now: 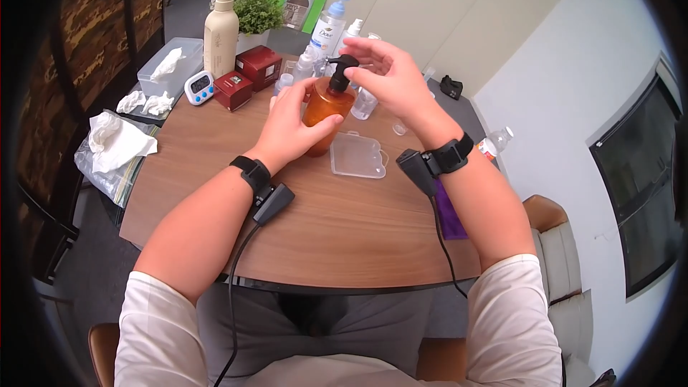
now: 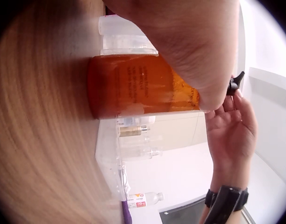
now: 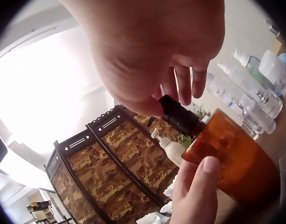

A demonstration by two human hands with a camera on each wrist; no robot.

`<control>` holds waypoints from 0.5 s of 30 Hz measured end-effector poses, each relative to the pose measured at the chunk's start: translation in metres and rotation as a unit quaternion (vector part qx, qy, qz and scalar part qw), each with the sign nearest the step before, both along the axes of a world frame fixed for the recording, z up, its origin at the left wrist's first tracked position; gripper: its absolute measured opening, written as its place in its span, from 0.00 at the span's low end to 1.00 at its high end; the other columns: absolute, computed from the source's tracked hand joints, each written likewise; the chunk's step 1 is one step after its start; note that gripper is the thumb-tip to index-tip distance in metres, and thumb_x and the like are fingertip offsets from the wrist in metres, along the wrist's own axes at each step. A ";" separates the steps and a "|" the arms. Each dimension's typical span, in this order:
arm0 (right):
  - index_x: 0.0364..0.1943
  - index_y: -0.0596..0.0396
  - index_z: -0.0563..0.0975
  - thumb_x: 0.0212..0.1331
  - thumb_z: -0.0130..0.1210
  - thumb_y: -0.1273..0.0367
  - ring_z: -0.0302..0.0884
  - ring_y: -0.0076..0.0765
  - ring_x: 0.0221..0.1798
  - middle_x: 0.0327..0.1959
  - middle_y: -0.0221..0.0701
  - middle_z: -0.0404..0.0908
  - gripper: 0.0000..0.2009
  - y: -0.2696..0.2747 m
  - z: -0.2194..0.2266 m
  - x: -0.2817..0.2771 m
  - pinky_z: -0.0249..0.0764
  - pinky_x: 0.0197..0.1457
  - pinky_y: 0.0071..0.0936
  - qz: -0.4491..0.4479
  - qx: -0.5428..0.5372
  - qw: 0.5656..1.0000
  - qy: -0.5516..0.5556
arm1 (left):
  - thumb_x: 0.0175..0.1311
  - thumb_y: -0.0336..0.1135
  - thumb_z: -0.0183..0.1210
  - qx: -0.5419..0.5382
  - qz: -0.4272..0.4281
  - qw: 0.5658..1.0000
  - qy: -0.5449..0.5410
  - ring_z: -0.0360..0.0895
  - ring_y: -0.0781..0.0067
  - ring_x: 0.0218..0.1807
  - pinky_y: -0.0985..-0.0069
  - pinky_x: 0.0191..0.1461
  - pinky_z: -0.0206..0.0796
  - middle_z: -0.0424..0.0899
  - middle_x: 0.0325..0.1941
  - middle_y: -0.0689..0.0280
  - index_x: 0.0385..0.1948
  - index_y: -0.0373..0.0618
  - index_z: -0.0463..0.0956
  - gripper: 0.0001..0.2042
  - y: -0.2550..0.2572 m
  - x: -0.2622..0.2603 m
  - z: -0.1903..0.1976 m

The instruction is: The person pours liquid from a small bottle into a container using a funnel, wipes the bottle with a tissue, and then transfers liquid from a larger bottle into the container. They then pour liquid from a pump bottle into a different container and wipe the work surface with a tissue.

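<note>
An amber pump bottle (image 1: 331,111) with a black pump head (image 1: 342,70) stands upright on the wooden table. My left hand (image 1: 290,123) grips its body, the thumb lying across the near side. In the right wrist view, the left thumb shows on the bottle's shoulder. My right hand (image 1: 390,79) is at the pump head, its thumb right against the black plastic and its other fingers loosely extended past it. The left wrist view shows faint printed text on the amber bottle (image 2: 143,88). A clear flat plastic case (image 1: 357,155) lies beside the bottle.
Behind are a Dove pump bottle (image 1: 329,32), several clear bottles, a beige pump bottle (image 1: 221,32) and a potted plant (image 1: 258,11). Dark red boxes (image 1: 233,91), a timer (image 1: 200,87) and a tissue box (image 1: 188,57) stand left. A purple cloth (image 1: 450,211) lies right.
</note>
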State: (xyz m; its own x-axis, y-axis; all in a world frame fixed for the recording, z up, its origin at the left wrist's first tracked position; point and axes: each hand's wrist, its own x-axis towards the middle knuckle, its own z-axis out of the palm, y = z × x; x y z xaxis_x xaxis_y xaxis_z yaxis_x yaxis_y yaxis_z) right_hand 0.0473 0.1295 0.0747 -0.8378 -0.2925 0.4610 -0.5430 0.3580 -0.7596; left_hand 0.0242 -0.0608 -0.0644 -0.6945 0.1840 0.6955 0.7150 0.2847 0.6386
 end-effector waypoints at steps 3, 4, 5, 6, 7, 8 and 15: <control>0.65 0.62 0.80 0.61 0.70 0.68 0.86 0.31 0.54 0.54 0.37 0.89 0.27 0.005 0.008 -0.003 0.81 0.63 0.30 0.024 0.038 0.999 -0.010 | 0.59 0.48 0.74 -0.008 0.010 1.000 0.006 0.76 0.58 0.62 0.61 0.70 0.63 0.81 0.61 0.56 0.68 0.41 0.72 0.36 0.000 0.000 -0.001; 0.65 0.62 0.80 0.61 0.70 0.68 0.86 0.31 0.54 0.54 0.37 0.89 0.27 0.002 0.014 0.000 0.81 0.63 0.30 0.024 0.036 0.999 -0.013 | 0.59 0.48 0.74 -0.006 0.009 1.000 0.009 0.77 0.58 0.62 0.61 0.70 0.63 0.82 0.61 0.56 0.68 0.41 0.72 0.36 0.000 -0.001 -0.001; 0.65 0.62 0.80 0.61 0.70 0.68 0.86 0.31 0.54 0.54 0.37 0.88 0.27 -0.001 0.020 0.003 0.81 0.63 0.31 -0.033 0.115 0.993 0.006 | 0.59 0.49 0.74 -0.003 0.009 1.000 0.012 0.77 0.58 0.62 0.60 0.70 0.63 0.82 0.61 0.56 0.68 0.41 0.72 0.37 0.000 -0.001 -0.002; 0.65 0.61 0.80 0.60 0.71 0.67 0.86 0.31 0.54 0.53 0.36 0.88 0.28 -0.002 0.023 0.003 0.81 0.63 0.31 -0.090 0.193 0.977 0.024 | 0.59 0.49 0.74 -0.004 0.009 1.000 0.010 0.77 0.58 0.62 0.60 0.70 0.63 0.82 0.61 0.56 0.68 0.41 0.72 0.37 0.000 -0.001 -0.002; 0.69 0.60 0.76 0.58 0.74 0.65 0.85 0.30 0.50 0.46 0.34 0.88 0.34 0.000 0.022 -0.001 0.82 0.58 0.31 -0.078 0.202 0.975 0.055 | 0.59 0.49 0.74 -0.004 0.008 1.000 0.010 0.77 0.58 0.62 0.60 0.70 0.63 0.82 0.61 0.56 0.68 0.41 0.72 0.36 0.000 -0.001 -0.001; 0.69 0.60 0.76 0.58 0.74 0.65 0.85 0.30 0.50 0.46 0.34 0.88 0.34 0.005 0.018 -0.006 0.82 0.58 0.31 -0.079 0.202 0.975 0.054 | 0.59 0.49 0.74 -0.003 0.006 1.000 0.011 0.77 0.58 0.62 0.60 0.70 0.63 0.82 0.61 0.56 0.68 0.41 0.72 0.36 0.000 0.000 0.000; 0.81 0.63 0.58 0.58 0.73 0.74 0.82 0.34 0.58 0.53 0.39 0.85 0.47 0.010 -0.001 -0.003 0.79 0.62 0.32 0.037 0.022 0.994 -0.102 | 0.59 0.49 0.74 -0.007 0.010 1.000 0.011 0.77 0.58 0.61 0.61 0.69 0.63 0.82 0.60 0.58 0.67 0.42 0.72 0.36 -0.001 0.001 0.000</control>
State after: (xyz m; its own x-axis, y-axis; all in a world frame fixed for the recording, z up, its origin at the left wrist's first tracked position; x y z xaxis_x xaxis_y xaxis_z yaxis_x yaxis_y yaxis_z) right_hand 0.0445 0.1394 0.0733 -0.8878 -0.3730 0.2697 -0.4058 0.3580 -0.8409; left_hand 0.0249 -0.0613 -0.0641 -0.6831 0.1797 0.7079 0.7226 0.3075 0.6191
